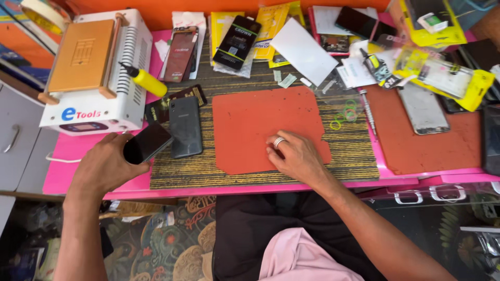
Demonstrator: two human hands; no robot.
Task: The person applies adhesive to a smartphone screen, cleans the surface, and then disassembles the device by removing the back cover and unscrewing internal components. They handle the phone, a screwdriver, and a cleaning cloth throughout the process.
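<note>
Bench, left edge: white machine (pixel 94 73) with orange plate, yellow bottle (pixel 147 81) beside it. Left hand (pixel 107 164) grips a dark phone (pixel 148 143) over the front-left edge, long axis running up-right, screen upward. Another phone (pixel 185 126) lies flat nearby. Right hand (pixel 297 155) rests open, palm down, on the bare orange mat (pixel 260 125). Judged: phone not yet laid down.

phone (pixel 185 126) left of mat (pixel 260 125)
</note>
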